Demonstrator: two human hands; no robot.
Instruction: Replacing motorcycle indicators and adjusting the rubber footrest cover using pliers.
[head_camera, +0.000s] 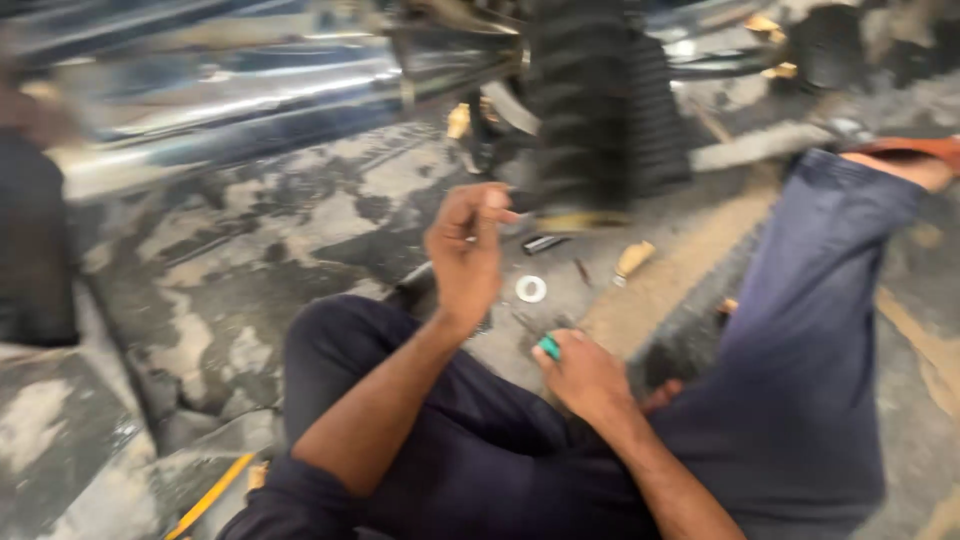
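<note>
My left hand (466, 250) is raised above the stained floor, its fingers pinched together near a blurred motorcycle tyre (600, 110); whether anything sits between the fingertips I cannot tell. My right hand (585, 375) rests low by my knee, closed around a small green object (549, 347). A white washer (531, 289) lies on the floor between the two hands. A short dark metal part (543, 243) lies just beyond the washer, near the tyre.
Shiny chrome exhaust pipes (250, 100) run across the upper left. My legs in dark trousers (800, 330) fill the lower and right side. A tan handle-like piece (633, 259) lies on the floor. A yellow strip (210, 497) shows at the bottom left.
</note>
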